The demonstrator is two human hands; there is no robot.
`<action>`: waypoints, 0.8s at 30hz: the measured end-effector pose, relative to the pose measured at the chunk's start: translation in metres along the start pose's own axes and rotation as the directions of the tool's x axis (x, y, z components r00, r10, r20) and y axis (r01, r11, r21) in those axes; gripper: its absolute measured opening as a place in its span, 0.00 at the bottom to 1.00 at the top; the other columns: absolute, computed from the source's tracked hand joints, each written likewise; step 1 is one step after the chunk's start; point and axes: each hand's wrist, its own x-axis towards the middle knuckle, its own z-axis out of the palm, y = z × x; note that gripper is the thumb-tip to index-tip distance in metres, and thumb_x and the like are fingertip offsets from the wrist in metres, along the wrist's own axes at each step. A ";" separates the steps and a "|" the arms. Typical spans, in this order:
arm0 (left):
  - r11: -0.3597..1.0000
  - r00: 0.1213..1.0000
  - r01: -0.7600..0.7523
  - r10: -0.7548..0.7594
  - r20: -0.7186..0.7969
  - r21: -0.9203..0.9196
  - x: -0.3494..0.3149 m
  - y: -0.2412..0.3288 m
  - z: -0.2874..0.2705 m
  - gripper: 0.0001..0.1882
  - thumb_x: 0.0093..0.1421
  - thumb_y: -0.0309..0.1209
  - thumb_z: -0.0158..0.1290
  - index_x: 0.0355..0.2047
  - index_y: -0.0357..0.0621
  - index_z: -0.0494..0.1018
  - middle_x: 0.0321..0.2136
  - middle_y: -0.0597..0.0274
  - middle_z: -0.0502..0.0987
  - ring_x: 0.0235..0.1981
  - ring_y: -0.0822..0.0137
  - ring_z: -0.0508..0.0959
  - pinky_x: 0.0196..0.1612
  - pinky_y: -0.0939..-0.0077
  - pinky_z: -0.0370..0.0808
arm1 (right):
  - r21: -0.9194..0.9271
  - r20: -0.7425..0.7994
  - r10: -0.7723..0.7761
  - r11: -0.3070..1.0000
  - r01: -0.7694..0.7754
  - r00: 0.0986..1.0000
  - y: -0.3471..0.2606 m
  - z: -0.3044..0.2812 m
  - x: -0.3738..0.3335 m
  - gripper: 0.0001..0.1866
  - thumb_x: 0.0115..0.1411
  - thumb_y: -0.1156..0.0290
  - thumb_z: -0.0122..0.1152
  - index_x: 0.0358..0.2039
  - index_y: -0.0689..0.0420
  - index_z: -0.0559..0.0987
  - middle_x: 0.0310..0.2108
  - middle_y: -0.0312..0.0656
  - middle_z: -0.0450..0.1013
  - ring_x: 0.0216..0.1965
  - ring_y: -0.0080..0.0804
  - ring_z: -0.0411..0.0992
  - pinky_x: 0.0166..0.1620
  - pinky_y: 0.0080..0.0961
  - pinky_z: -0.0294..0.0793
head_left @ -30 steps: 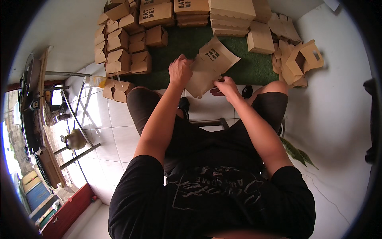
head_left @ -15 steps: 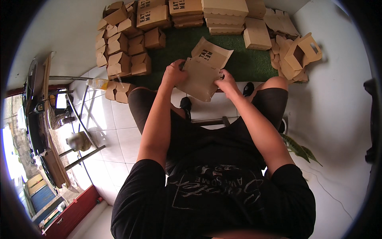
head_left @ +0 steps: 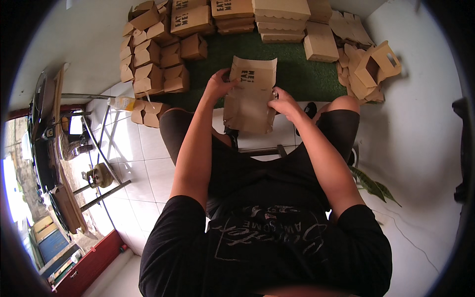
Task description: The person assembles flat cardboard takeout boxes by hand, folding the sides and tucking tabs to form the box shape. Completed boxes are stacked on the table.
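Note:
Between my hands is a brown cardboard box (head_left: 250, 106), partly unfolded, its far panel tilted up and bearing dark print. My left hand (head_left: 219, 85) grips its left edge close to the fold between the two panels. At the right edge, my right hand (head_left: 284, 102) pinches the side, thumb on the board. Both hands are closed on the cardboard; some fingers are hidden behind it. The box is held over the near edge of a green turf-covered surface (head_left: 222, 52), above my knees.
Folded small boxes (head_left: 148, 79) are stacked at the left of the turf. Larger flat boxes (head_left: 281, 12) stand in piles along the back. On the right lie loose cardboard pieces and an open box with a handle (head_left: 377, 67). A bottle of yellow liquid (head_left: 121, 103) is at the left.
The box has turned so it lies straighter before me, its printed panel swinging left. My left hand has shifted slightly up and right along its edge.

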 end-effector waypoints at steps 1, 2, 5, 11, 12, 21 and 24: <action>0.995 0.994 -0.100 0.100 -0.038 0.021 0.002 -0.002 0.006 0.38 0.65 0.42 0.74 0.74 0.47 0.79 0.50 0.49 0.91 0.48 0.59 0.91 0.53 0.62 0.87 | 0.007 -0.032 -0.019 1.000 0.019 0.999 0.002 0.004 0.002 0.34 0.60 0.71 0.70 0.68 0.61 0.79 0.59 0.56 0.85 0.61 0.50 0.85 0.61 0.42 0.83; 0.986 0.984 -0.161 0.164 -0.066 0.051 0.004 -0.004 0.011 0.37 0.63 0.41 0.75 0.72 0.49 0.81 0.47 0.50 0.92 0.46 0.57 0.92 0.52 0.61 0.87 | 0.009 -0.070 -0.011 1.000 0.012 0.997 0.005 0.007 0.005 0.34 0.61 0.69 0.70 0.69 0.61 0.79 0.59 0.56 0.85 0.62 0.51 0.84 0.62 0.42 0.83; 0.916 0.915 -0.345 0.376 -0.142 0.205 0.006 -0.003 0.023 0.32 0.63 0.36 0.72 0.69 0.59 0.85 0.45 0.50 0.91 0.44 0.53 0.91 0.51 0.59 0.87 | -0.041 -0.176 -0.070 0.997 0.064 0.982 0.015 0.016 0.014 0.31 0.65 0.64 0.69 0.68 0.61 0.78 0.60 0.57 0.84 0.63 0.57 0.83 0.63 0.44 0.82; 0.938 0.947 -0.245 0.286 -0.148 0.245 0.003 0.011 0.032 0.30 0.66 0.33 0.71 0.70 0.56 0.83 0.51 0.50 0.89 0.47 0.55 0.90 0.56 0.59 0.88 | 0.038 -0.212 -0.090 0.994 0.101 0.973 0.020 0.021 0.033 0.23 0.74 0.58 0.65 0.60 0.62 0.81 0.54 0.60 0.85 0.57 0.63 0.84 0.58 0.49 0.82; 0.937 0.931 -0.278 0.318 -0.182 0.212 0.001 0.014 0.033 0.29 0.65 0.32 0.71 0.68 0.53 0.83 0.49 0.50 0.89 0.44 0.54 0.90 0.53 0.59 0.88 | 0.027 -0.210 -0.105 0.993 0.114 0.972 0.021 0.021 0.035 0.23 0.74 0.58 0.65 0.59 0.63 0.81 0.54 0.61 0.85 0.56 0.63 0.84 0.57 0.50 0.82; 0.971 0.923 -0.233 0.240 -0.300 0.062 -0.009 0.040 0.022 0.26 0.64 0.28 0.71 0.63 0.47 0.82 0.48 0.54 0.90 0.37 0.60 0.90 0.45 0.65 0.86 | 0.016 -0.399 -0.187 0.978 0.210 0.898 0.031 0.024 0.048 0.30 0.75 0.60 0.72 0.68 0.65 0.77 0.54 0.45 0.84 0.49 0.33 0.83 0.55 0.36 0.82; 0.967 0.914 -0.253 0.252 -0.319 0.038 -0.010 0.049 0.015 0.26 0.64 0.27 0.71 0.63 0.48 0.83 0.48 0.56 0.90 0.36 0.63 0.89 0.45 0.66 0.86 | 0.149 -0.483 -0.222 0.932 0.329 0.847 0.019 0.007 0.035 0.38 0.70 0.60 0.75 0.73 0.65 0.73 0.63 0.66 0.77 0.64 0.62 0.78 0.66 0.50 0.80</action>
